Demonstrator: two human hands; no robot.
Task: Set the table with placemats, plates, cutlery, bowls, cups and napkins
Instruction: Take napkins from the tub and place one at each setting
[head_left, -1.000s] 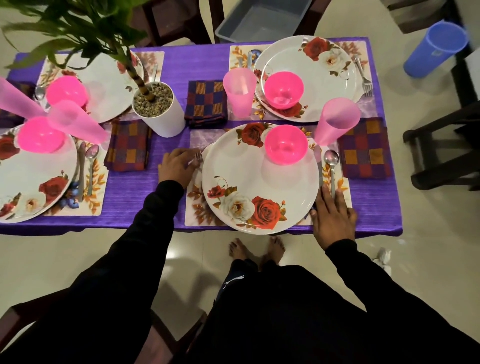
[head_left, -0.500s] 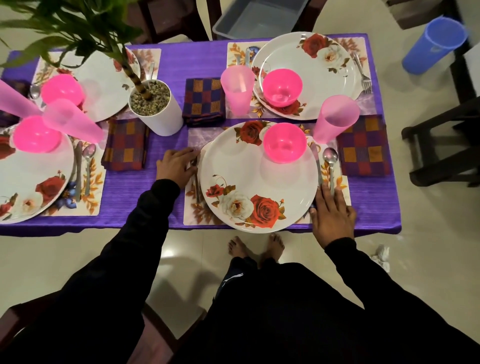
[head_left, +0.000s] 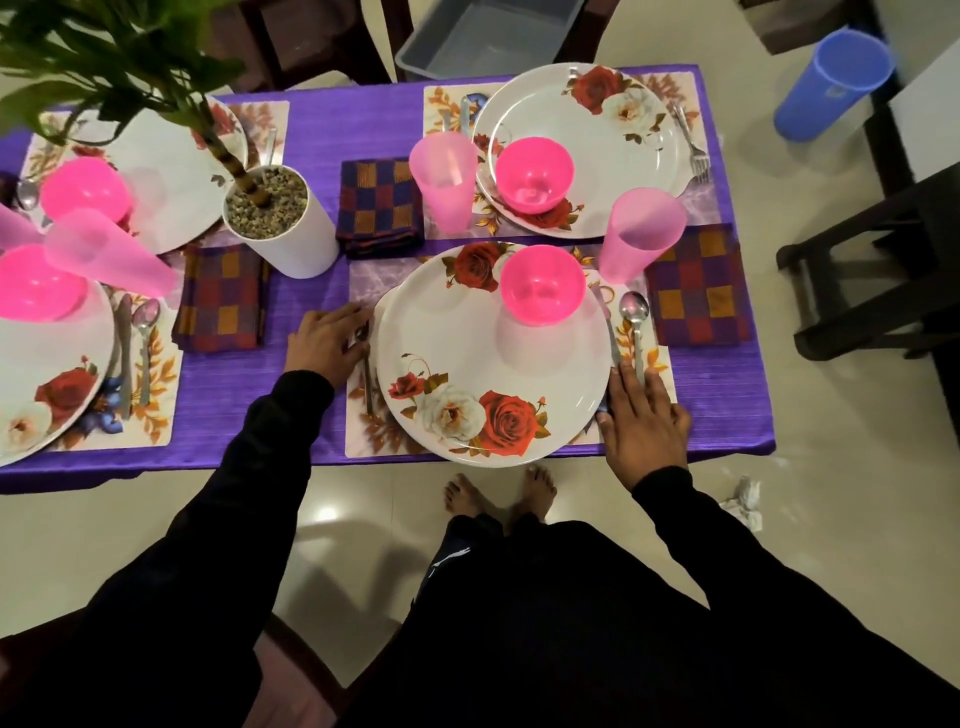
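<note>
Head view. Seen from above: purple table (head_left: 260, 400) with four settings laid out. Nearest setting: floral placemat (head_left: 363, 426) under a rose-patterned plate (head_left: 467, 364), pink bowl (head_left: 541, 285) on the plate's far part, pink cup (head_left: 641, 234) beyond the spoon (head_left: 635, 322), knife (head_left: 608, 327) between plate and spoon, checked napkin (head_left: 698, 288) to the right. Left hand (head_left: 324, 343) laid over the head of the fork (head_left: 368, 374), fingers loosely curved; pinching or merely touching, not discernible. Right hand (head_left: 644, 421) pressed flat, fingers straight and together, on the handle ends of knife and spoon. Step in hand, judged: final straightening of cutlery. Next move, judged: small nudges to set the pieces parallel beside the plate, without shifting the placemat.
</note>
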